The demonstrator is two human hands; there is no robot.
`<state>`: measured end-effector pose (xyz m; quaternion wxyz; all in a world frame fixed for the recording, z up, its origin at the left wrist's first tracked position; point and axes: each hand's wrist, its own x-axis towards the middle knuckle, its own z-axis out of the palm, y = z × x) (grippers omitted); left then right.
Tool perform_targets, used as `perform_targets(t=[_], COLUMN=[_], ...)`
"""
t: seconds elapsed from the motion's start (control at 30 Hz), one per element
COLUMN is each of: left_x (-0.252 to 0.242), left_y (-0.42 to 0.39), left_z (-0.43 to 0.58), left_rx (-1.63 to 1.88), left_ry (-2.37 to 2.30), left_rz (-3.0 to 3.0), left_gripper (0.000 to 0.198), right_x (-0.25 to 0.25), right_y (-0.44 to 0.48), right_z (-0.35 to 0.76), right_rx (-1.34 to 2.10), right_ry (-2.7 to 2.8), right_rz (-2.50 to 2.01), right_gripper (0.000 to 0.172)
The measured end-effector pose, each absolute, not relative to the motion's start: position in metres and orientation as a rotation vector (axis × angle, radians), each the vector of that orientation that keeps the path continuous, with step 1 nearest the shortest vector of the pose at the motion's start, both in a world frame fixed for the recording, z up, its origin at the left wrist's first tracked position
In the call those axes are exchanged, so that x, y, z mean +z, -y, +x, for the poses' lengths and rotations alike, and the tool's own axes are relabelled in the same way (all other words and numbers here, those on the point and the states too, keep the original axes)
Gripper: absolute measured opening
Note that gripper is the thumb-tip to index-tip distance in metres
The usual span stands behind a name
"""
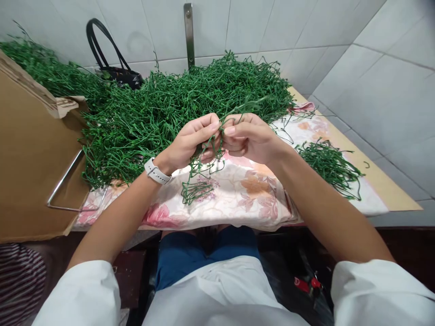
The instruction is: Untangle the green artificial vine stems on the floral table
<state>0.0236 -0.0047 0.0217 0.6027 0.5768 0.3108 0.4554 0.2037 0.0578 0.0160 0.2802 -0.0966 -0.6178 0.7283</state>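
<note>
Over the front of the table, my left hand (192,141) and my right hand (253,136) meet, fingertips nearly touching. Both pinch thin green stems (191,174), which look like plastic artificial plant stems with small knobs. Part of them dangles below my left fingers, and a blurred end points up past my right hand. The curled fingers hide the middle. Right behind my hands spreads a big tangled heap of similar green stems (163,108). A smaller bunch of stems (328,165) lies to the right of my right forearm.
A flowered cloth (268,190) covers the table. At left stands a cardboard box (30,154) beside a bent metal wire frame (64,181). A black handbag (120,76) rests behind the heap, against the tiled wall (254,27). A metal bracket (188,36) is fixed there.
</note>
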Motion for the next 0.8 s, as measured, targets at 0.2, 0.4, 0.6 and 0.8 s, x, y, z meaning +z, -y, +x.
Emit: perform_targets(t=[0.2, 0.4, 0.6, 0.8], left_x=[0.019, 0.016, 0.015, 0.014], left_y=[-0.001, -0.004, -0.007, -0.008], left_z=[0.021, 0.020, 0.018, 0.018], left_rx=[1.134, 1.223, 1.262, 1.249], left_ry=[-0.873, -0.941, -0.936, -0.932], left_rz=[1.427, 1.459, 1.509, 1.501], left_gripper=[0.051, 0.042, 0.040, 0.033], right_x=[0.021, 0.016, 0.013, 0.013], right_y=[-0.060, -0.057, -0.063, -0.070], right_z=[0.206, 0.205, 0.205, 0.209], right_rx=[1.590, 1.338, 1.163, 1.198], right_ry=[1.659, 1.769, 1.728, 1.647], right_rz=[-0.395, -0.492, -0.433, -0.412], right_gripper=[0.044, 0.045, 0.047, 0.042])
